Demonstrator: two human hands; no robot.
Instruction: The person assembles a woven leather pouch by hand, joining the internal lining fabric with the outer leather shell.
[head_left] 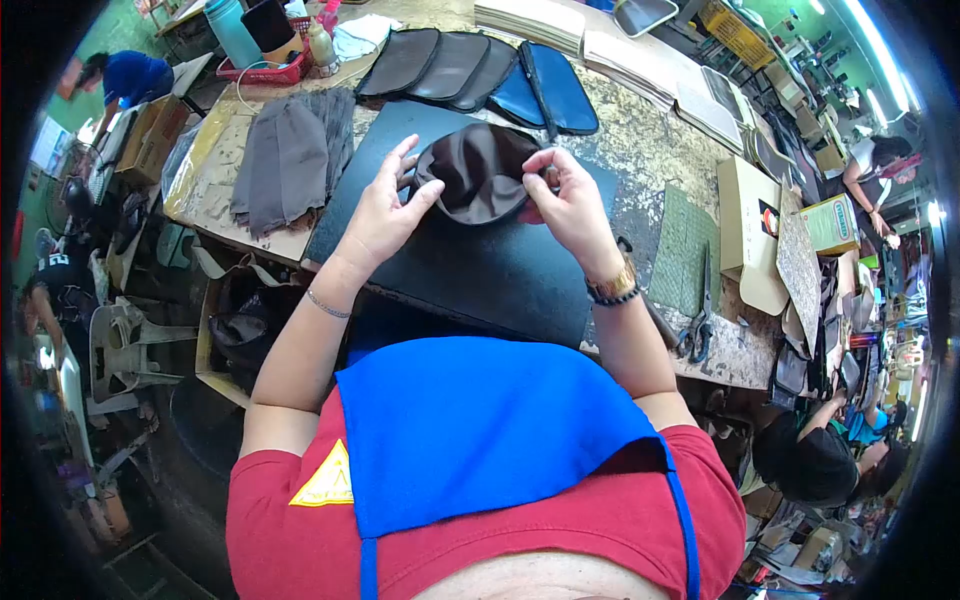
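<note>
A dark brown, rounded piece of shiny material [478, 178] is held up over the black board [480, 270]. On its left side is my left hand [392, 205], with the fingers apart, the thumb at the near edge and the fingertips partly behind the piece. My right hand [568, 205] pinches its right edge between thumb and index finger. Behind it lie several dark zippered pieces [440, 68] and blue ones [562, 88]. A stack of dark grey cloth pieces [285, 160] is to the left of the board.
Black scissors [700, 310] lie on the right beside a green mat [684, 245]. A cardboard box [745, 235] stands farther right. At the back left, a red basket [265, 72] holds bottles. Other people work at both sides of the room.
</note>
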